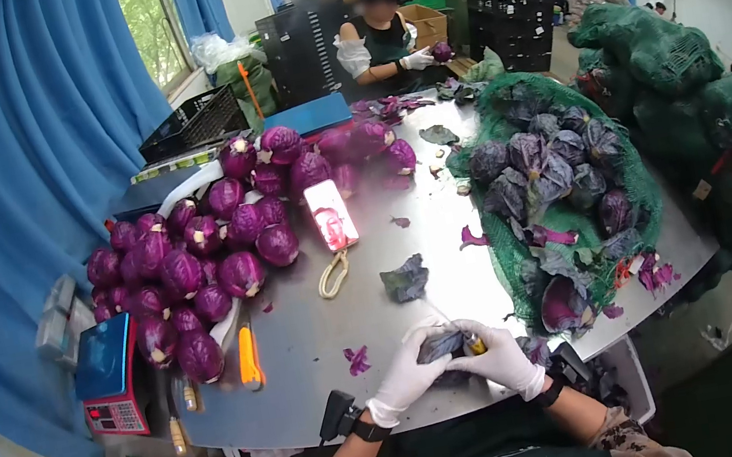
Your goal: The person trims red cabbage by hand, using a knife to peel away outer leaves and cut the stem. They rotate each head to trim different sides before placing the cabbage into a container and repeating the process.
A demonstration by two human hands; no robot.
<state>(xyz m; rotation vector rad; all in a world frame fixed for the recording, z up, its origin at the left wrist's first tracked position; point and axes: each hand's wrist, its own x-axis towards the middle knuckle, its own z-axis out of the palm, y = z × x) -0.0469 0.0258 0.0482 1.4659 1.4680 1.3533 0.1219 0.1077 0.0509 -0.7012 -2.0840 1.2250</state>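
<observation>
Status: left hand (408, 378) clasps a cabbage (441, 345), right hand (504, 360) grips knife (475, 345); trimmed pile (243, 273) big, net sack (501, 274) holds plenty untrimmed, maybe halfway.

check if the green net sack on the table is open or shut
Open: the green net sack lies spread, cabbages exposed inside.

phone (331, 215) right of cabbage pile (197, 257)

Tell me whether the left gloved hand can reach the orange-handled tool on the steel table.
Probably yes: the orange-handled tool lies on bare steel table left of the left hand, nothing between. That hand grips a small purple cabbage, though, the right hand a knife.
</observation>
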